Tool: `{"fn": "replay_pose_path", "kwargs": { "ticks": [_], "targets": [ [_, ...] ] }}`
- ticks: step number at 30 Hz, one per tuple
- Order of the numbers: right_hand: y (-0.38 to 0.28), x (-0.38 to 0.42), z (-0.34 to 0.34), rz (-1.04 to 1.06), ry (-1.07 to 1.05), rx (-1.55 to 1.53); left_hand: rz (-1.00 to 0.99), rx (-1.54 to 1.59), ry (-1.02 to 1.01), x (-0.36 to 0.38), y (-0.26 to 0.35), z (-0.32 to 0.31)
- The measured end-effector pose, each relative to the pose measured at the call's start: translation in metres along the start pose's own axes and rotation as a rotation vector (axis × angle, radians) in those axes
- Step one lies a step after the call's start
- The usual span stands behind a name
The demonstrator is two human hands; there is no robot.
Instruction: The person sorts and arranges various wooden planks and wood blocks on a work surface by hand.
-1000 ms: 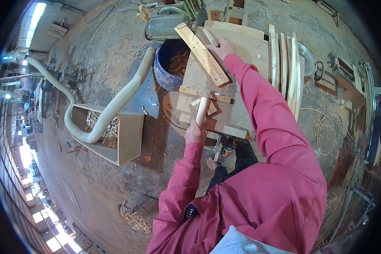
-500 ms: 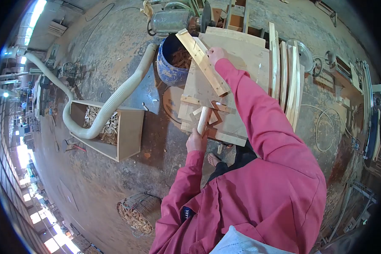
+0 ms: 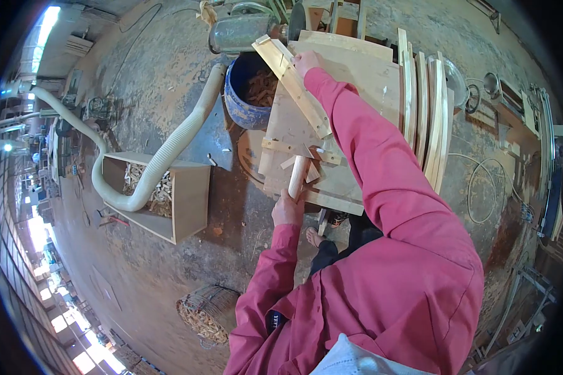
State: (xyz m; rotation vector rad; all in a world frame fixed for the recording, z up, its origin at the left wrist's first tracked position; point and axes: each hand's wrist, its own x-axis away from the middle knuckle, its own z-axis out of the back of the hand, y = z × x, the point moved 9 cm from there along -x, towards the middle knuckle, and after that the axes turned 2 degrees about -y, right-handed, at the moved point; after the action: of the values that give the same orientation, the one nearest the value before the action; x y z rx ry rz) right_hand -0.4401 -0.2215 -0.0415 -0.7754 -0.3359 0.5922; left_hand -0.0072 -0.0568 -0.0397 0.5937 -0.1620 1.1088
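My left hand (image 3: 287, 210) is closed around a short, pale, rounded wooden piece (image 3: 298, 177) at the near edge of the worktable (image 3: 363, 103). Farther off, my right hand (image 3: 306, 62) is closed at the far part of a long wooden board (image 3: 294, 87) with dark holes in it. Its fingers pinch a thin pale wooden strip (image 3: 283, 51) lying along the board's edge; the fingertips are partly hidden. Between the hands lie a crosswise wooden bar (image 3: 288, 147) and small wood offcuts (image 3: 313, 173).
A blue bucket (image 3: 241, 109) of offcuts stands left of the table, below a motor (image 3: 241, 34) with a disc. Long wooden strips (image 3: 422, 119) lie along the right side. A ribbed hose (image 3: 191, 134) runs over an open wooden box (image 3: 191, 200). A basket (image 3: 206, 315) holds scraps.
My right hand has slid a little away from me along the board, and the thin strip appears to have moved with it. My left hand keeps its grip. The view has shifted slightly.
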Motion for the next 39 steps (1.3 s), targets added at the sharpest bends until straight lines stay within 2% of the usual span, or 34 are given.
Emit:
{"fn": "replay_pose_path", "kwargs": {
  "ticks": [2,6,8,12,14,15,16,17,18,21,23,25,26,27,28,29,30,32,33,34,36,37,38,39],
  "targets": [
    [0.009,-0.032,-0.006,0.094,0.132,-0.038,0.004,-0.007,0.005,-0.014,0.009,-0.001],
    [0.008,-0.069,0.006,0.117,0.119,-0.042,0.02,-0.01,0.004,-0.039,0.041,0.006],
    [0.003,-0.082,0.005,0.147,0.02,0.118,0.026,-0.005,0.012,-0.044,0.049,0.01],
    [0.003,-0.073,0.031,0.157,-0.03,0.139,-0.007,0.047,0.055,-0.05,0.06,0.015],
    [0.014,-0.078,0.02,0.293,0.065,0.266,-0.039,0.05,0.076,-0.051,0.056,0.009],
    [0.007,-0.054,0.041,0.149,0.02,0.145,-0.052,0.067,0.075,-0.047,0.056,0.013],
    [0.019,-0.059,0.026,0.139,-0.026,0.039,-0.066,0.077,0.094,-0.046,0.054,0.016],
    [0.018,-0.053,0.021,0.139,-0.046,0.06,-0.072,0.084,0.106,-0.042,0.049,0.015],
    [0.002,-0.032,0.029,0.155,-0.154,-0.017,-0.057,0.084,0.063,-0.038,0.044,0.014],
    [0.017,-0.029,0.022,0.167,0.012,0.237,-0.055,0.113,0.089,-0.027,0.028,0.011],
    [0.037,-0.005,0.035,0.199,0.192,0.048,-0.094,0.116,0.08,-0.023,0.023,0.013],
    [0.101,0.016,0.03,-0.044,0.017,-0.659,-0.084,0.129,0.092,-0.009,0.024,0.019],
    [0.105,0.059,0.055,-0.2,0.127,-0.999,-0.083,0.125,0.102,-0.005,0.022,0.025],
    [0.113,0.101,0.084,-0.173,0.12,-1.074,-0.129,0.144,0.136,-0.005,0.013,0.018],
    [0.155,0.114,0.103,-0.082,0.261,-1.065,-0.139,0.16,0.138,-0.001,0.005,0.014],
    [0.164,0.145,0.143,-0.075,0.364,-0.834,-0.15,0.219,0.148,0.004,-0.002,0.015],
    [0.097,0.212,0.192,-0.201,0.456,-0.598,-0.147,0.224,0.115,0.011,-0.003,0.021],
    [0.094,0.239,0.231,0.01,0.755,-1.045,-0.191,0.232,0.168,0.025,-0.006,0.028],
    [0.058,0.26,0.238,-0.124,0.836,-0.962,-0.21,0.225,0.187,0.031,-0.009,0.03],
    [0.013,0.253,0.228,0.025,0.724,-0.725,-0.206,0.221,0.217,0.031,-0.014,0.026],
    [-0.09,0.223,0.152,0.514,0.449,-0.568,-0.206,0.125,0.272,0.034,-0.03,0.011],
    [-0.17,0.247,0.104,0.677,0.181,-0.589,-0.23,0.108,0.278,0.042,-0.036,0.01],
    [-0.25,0.279,0.055,0.8,-0.115,-0.614,-0.235,0.102,0.29,0.054,-0.039,0.009],
    [-0.303,0.318,0.023,0.76,-0.288,-0.653,-0.204,0.086,0.278,0.062,-0.045,0.01]
  ]
}}
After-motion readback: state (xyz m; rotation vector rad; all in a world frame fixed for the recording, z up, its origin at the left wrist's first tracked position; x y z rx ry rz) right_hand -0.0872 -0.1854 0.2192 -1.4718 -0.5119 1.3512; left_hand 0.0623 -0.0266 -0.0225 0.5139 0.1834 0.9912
